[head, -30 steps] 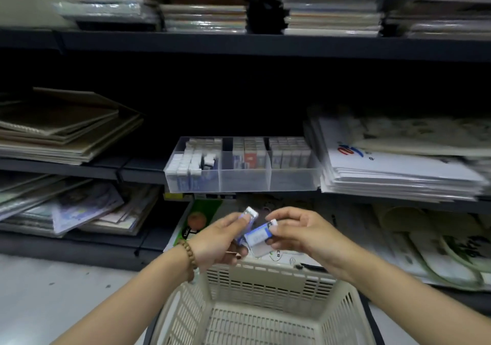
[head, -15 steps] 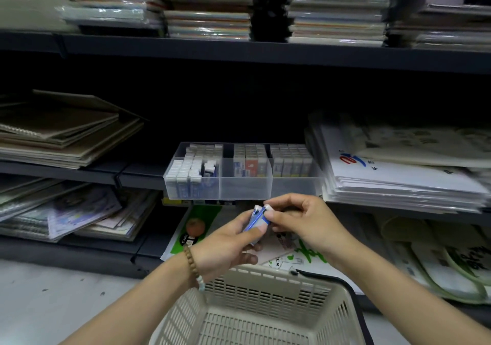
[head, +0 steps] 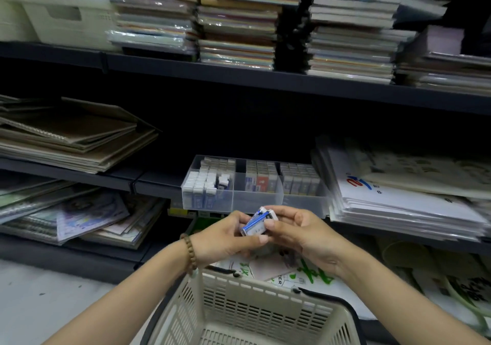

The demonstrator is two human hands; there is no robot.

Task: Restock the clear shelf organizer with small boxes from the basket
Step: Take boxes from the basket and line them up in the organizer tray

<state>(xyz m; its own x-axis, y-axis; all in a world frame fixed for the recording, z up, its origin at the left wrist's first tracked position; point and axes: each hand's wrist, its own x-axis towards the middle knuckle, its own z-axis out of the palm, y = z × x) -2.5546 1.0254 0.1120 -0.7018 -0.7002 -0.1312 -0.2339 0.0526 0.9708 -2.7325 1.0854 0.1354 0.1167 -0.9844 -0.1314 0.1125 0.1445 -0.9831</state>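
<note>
Boxes [head: 255, 224], pinched between opposing fingers [head: 284, 211]

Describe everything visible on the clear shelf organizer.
The clear organizer is a see-through plastic tray with three side-by-side compartments, sitting level at the front edge of the dark middle shelf. The left compartment is almost full of small white-topped boxes, one or two tilted. The middle and right ones hold boxes at the back only, fronts bare. A white paper stack sits close on its right.

Left hand [head: 225, 241], right hand [head: 300, 234] pinch small boxes [head: 255, 223] above basket [head: 265, 289].
</note>
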